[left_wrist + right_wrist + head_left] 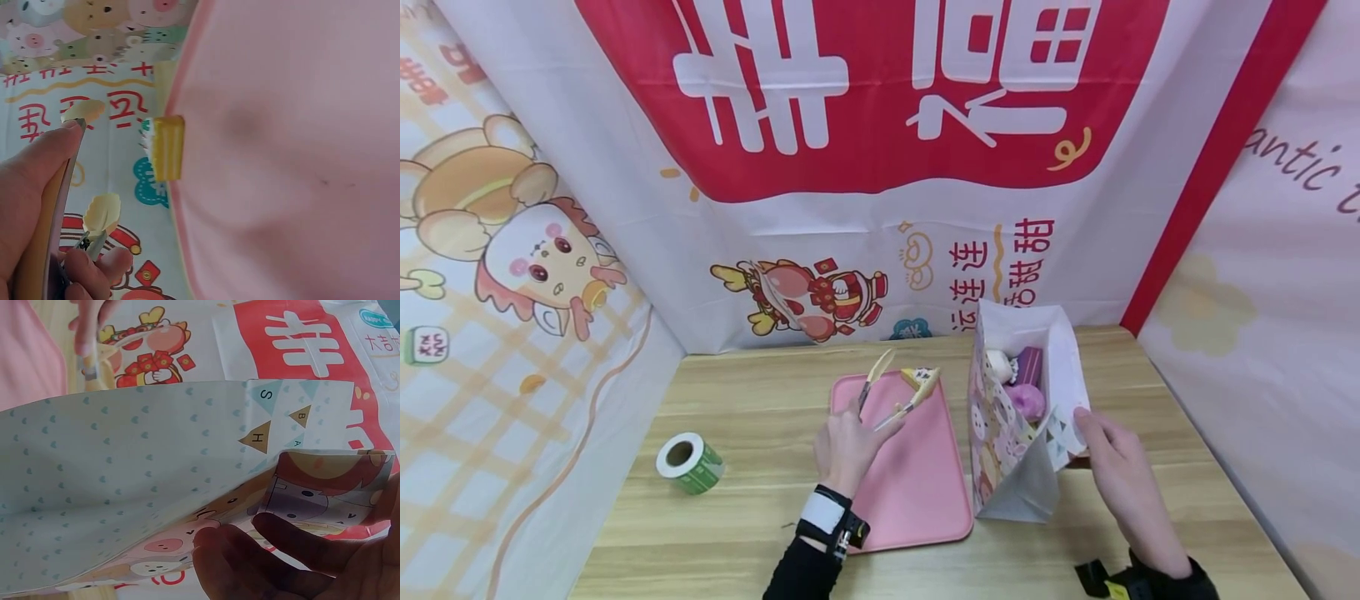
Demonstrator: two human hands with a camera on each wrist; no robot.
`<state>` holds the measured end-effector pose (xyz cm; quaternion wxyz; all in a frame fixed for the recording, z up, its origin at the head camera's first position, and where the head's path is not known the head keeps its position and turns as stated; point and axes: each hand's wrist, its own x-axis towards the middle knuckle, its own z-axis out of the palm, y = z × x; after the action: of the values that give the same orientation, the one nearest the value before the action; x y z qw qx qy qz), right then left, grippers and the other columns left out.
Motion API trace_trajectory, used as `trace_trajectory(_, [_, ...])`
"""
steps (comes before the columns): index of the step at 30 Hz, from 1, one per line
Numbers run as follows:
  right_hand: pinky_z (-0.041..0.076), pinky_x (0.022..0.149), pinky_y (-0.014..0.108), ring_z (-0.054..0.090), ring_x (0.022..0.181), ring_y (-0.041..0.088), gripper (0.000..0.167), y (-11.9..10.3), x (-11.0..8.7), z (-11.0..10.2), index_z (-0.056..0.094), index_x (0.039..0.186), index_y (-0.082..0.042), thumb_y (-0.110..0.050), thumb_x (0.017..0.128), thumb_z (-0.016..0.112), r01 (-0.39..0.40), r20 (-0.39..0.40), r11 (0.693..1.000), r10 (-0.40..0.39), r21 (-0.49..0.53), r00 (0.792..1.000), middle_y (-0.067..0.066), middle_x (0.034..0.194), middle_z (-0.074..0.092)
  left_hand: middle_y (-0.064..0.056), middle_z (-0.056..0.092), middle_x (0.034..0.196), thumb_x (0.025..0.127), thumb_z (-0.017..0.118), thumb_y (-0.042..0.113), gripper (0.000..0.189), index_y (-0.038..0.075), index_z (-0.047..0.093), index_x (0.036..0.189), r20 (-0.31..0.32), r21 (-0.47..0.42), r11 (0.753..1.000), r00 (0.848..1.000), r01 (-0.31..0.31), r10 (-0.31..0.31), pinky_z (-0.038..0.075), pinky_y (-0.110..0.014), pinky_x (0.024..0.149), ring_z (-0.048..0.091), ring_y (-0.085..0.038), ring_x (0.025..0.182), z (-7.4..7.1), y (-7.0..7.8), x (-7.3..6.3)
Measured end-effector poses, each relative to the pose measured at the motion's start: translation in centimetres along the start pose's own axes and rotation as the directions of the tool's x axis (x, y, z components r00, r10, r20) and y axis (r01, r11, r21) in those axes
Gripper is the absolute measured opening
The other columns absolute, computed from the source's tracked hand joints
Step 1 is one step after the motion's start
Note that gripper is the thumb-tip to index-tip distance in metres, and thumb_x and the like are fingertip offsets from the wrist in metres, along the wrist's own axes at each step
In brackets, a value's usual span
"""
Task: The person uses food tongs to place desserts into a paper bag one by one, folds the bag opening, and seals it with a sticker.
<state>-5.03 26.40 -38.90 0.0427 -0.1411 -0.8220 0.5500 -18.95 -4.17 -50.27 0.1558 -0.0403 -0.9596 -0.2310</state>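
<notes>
My left hand (850,450) grips a pair of tongs (57,194) with cream-coloured tips, spread apart over the pink tray (917,492). A yellow toy cake slice with a white top (167,149) lies at the tray's far end; the tongs stand around it without visibly pinching it. On the right, my right hand (1120,467) pinches the rim of an upright paper gift bag (1000,433) printed with cartoon animals. Inside the bag's mouth sit a purple rounded piece (1027,402), a darker purple block (1028,367) and a white piece (998,365).
A roll of green labels (691,463) stands on the wooden table (760,392), left of the tray. Printed cloth walls (647,250) close in the back and both sides. Something small and brown (1081,462) shows between the bag and my right hand.
</notes>
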Motion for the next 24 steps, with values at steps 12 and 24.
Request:
trace_trajectory(12, [0.053,0.074,0.031,0.06,0.092,0.015,0.061,-0.2,-0.1,0.0,0.053,0.132,0.009,-0.042,0.107,0.031,0.001,-0.004,1.0,-0.001,0.0,1.0,0.023,0.121,0.058,0.001,0.04,0.05,0.061,0.063,0.087,0.1,0.002,0.069,0.113,0.066,0.072,0.997,0.998,0.0,-0.005,0.028,-0.029,0.034,0.037,-0.013,0.037,2.4,-0.8,0.0])
trace_trajectory(24, [0.054,0.076,0.034,0.061,0.091,0.015,0.06,-0.1,0.0,0.0,0.052,0.131,0.01,-0.042,0.108,0.031,0.007,-0.002,1.0,-0.007,0.009,1.0,0.023,0.12,0.059,-0.002,0.044,0.053,0.062,0.07,0.081,0.085,0.003,0.069,0.094,0.072,0.08,0.997,0.997,0.009,-0.014,0.03,-0.03,0.035,0.04,-0.015,0.039,3.3,-0.8,0.3])
